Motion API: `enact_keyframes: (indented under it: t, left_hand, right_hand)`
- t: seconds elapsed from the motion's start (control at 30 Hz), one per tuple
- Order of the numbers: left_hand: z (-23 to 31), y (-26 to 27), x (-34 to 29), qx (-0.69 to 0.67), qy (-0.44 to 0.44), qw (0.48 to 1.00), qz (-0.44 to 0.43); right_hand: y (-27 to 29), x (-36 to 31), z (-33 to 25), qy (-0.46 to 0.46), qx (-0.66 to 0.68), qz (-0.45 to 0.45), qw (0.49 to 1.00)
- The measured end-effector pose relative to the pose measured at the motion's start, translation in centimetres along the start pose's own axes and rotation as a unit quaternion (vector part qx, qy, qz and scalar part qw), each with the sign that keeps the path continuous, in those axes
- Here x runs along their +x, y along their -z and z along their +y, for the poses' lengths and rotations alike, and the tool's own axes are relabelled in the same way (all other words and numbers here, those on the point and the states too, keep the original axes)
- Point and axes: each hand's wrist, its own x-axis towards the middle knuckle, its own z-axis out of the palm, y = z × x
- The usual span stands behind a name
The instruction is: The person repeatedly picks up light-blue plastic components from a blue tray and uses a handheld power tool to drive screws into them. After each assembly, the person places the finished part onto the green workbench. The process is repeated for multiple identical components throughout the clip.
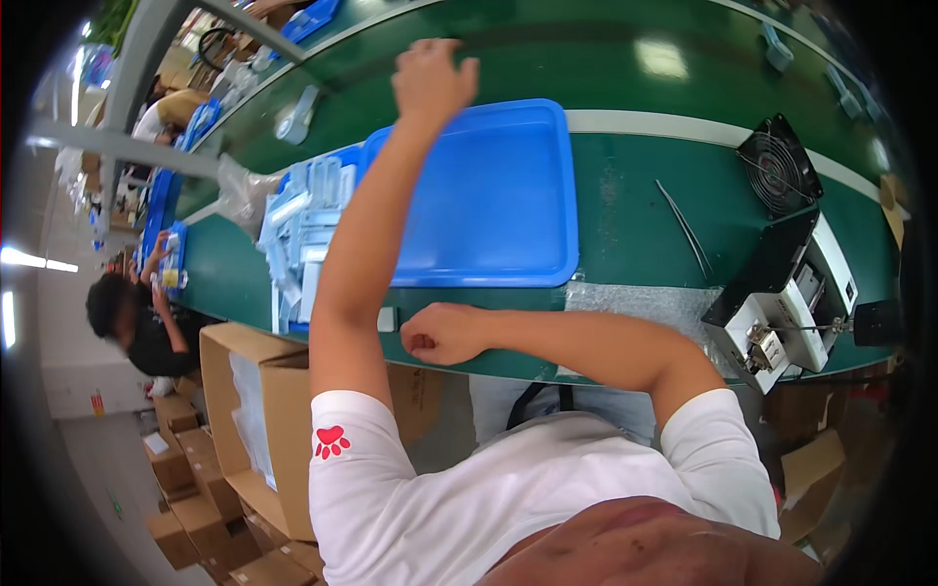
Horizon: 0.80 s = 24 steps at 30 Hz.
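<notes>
My left hand [432, 86] is stretched out past the far edge of a blue tray [489, 205], above the green belt. Its thumb stands apart from the fingers, and no object shows in it. Curled into a loose fist, my right hand [445, 333] rests at the near edge of the green table. The inside of that fist is hidden. Just left of it lies a small white block [388, 319]. Left of my left forearm is a pile of light-blue plastic parts [315, 220]; the bare tray is partly covered by that forearm.
Tweezers [687, 230], a black fan [780, 166] and a black-and-white machine [791, 293] stand to the right, near a bubble-wrap sheet [635, 308]. Light-blue parts [298, 115] lie on the belt. An open carton [283, 430] stands lower left. Another person [147, 322] works far left.
</notes>
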Motion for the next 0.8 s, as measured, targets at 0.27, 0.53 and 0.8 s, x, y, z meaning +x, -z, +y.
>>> enact_keyframes:
  t: [0.27,0.53,0.8]
  left_hand:
    - [-1.8,-6.2,3.1,-0.024,0.204,0.958,-0.202]
    - [-1.5,1.4,-2.2,-0.351,0.121,0.928,-0.002]
    - [1.3,15.3,-11.1,-0.722,0.177,0.665,-0.062]
  right_hand:
    - [-0.3,-0.9,0.5,-0.011,0.056,0.014,0.998]
    - [0.1,-0.6,-0.2,0.016,-0.03,-0.005,0.999]
    - [-1.9,0.5,-4.8,0.088,-0.321,-0.086,0.939]
